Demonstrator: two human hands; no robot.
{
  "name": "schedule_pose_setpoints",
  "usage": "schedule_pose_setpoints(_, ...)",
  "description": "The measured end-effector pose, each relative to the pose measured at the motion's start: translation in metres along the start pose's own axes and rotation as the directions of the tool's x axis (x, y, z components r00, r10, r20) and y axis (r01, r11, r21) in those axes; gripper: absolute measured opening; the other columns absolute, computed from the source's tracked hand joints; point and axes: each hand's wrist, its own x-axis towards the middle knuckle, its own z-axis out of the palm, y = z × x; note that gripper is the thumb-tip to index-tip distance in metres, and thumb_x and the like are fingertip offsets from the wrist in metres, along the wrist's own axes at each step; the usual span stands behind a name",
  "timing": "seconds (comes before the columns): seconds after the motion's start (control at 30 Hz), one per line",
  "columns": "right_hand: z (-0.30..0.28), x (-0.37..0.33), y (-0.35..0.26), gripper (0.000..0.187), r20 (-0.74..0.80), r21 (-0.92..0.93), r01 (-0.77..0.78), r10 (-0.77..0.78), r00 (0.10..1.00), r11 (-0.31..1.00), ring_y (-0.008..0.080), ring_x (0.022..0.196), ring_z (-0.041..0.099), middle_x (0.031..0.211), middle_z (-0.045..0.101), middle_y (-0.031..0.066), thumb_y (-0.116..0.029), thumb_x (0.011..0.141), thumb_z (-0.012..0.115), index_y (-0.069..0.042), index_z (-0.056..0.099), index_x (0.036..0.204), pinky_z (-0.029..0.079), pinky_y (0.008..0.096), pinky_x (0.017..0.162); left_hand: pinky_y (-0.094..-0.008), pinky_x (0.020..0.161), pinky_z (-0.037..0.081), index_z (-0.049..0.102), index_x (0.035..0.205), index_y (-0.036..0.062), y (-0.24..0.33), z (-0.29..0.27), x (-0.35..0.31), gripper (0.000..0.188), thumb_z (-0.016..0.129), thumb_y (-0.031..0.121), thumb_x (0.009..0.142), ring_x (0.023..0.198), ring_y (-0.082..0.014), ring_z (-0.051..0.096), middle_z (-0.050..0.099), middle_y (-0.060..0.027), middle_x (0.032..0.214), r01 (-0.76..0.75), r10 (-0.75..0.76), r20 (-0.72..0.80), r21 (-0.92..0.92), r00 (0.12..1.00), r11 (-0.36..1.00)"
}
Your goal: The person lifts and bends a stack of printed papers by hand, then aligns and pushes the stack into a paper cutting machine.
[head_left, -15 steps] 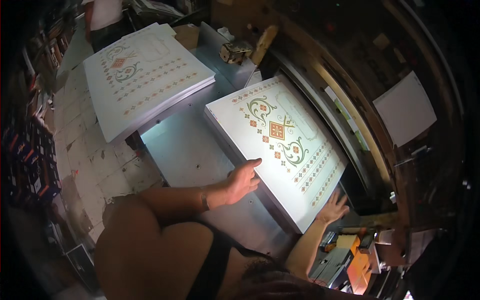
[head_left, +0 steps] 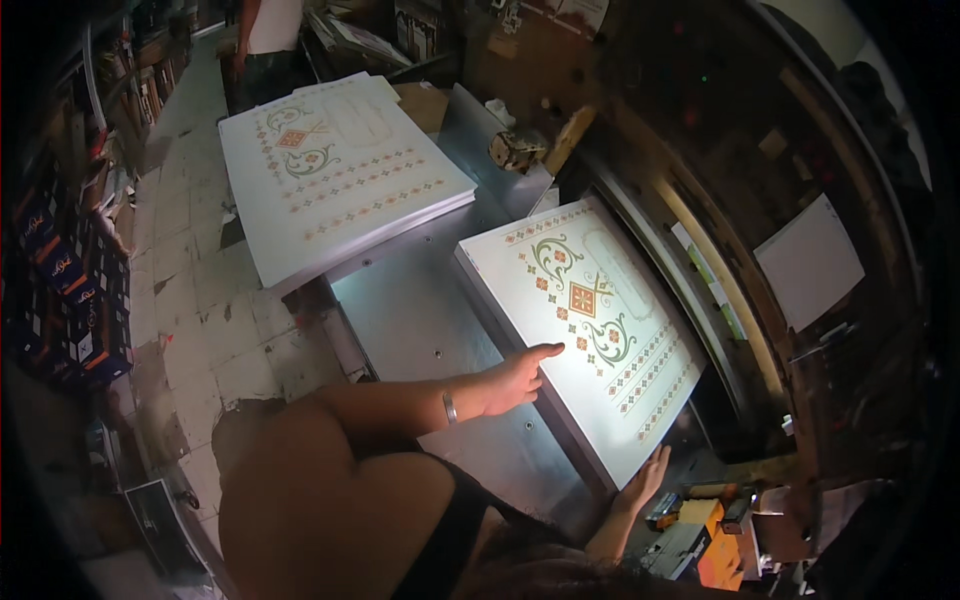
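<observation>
A thick stack of printed sheets (head_left: 650, 330), white with orange and green ornaments, lies on a metal table (head_left: 400, 330). My left hand (head_left: 515, 382) is at its left long side, thumb stretched over the top edge and the other fingers bent against the side. At the near short side, my right hand (head_left: 645, 480) rests with its fingers extended against the edge; part of its palm is hidden. Neither hand is closed around anything. A second stack of matching printed sheets (head_left: 350, 190) sits farther left, its near corner overhanging the table.
Beyond the near stack runs a dark machine with a long metal bar (head_left: 680, 270). A white sheet (head_left: 810, 262) hangs at right. Orange and grey boxes (head_left: 700, 540) stand near my right forearm. Dark cartons (head_left: 75, 290) line the tiled floor. Another person (head_left: 272, 40) stands at the far left.
My right hand has drawn in against the near edge of the stack, its fingers closer together. My left hand stays at the long side. The whole view has shifted a little.
</observation>
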Motion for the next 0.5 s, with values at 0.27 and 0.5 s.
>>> schedule_pose_setpoints(0.27,0.039,-0.060,-0.022,0.095,0.017,-0.697,0.138,-0.177,0.984,0.704,0.0337,0.126,0.050,0.141,0.047,0.0265,-0.008,0.068,0.081,0.006,0.030,0.147,0.035,0.0378,0.107,-0.0489,0.119,0.001,-0.011,0.153,0.0082,-0.010,-0.008,0.000,0.107,0.055,0.060,0.087,0.147,-0.0363,-0.011,-0.019,-0.0154,0.159,-0.017,0.017,0.014,-0.061,1.000,0.998)
schedule_pose_setpoints(0.5,0.017,-0.063,-0.014,0.080,0.079,-0.886,0.145,-0.165,0.983,0.441,0.0446,0.100,0.054,0.128,0.054,0.0292,-0.038,0.082,0.073,0.008,0.042,0.139,0.040,0.0469,0.093,-0.0480,0.119,-0.001,-0.012,0.153,0.0080,0.005,-0.009,-0.010,0.105,0.052,0.060,0.088,0.148,-0.0340,-0.010,-0.019,-0.0126,0.160,-0.114,0.111,-0.028,-0.135,0.993,0.984)
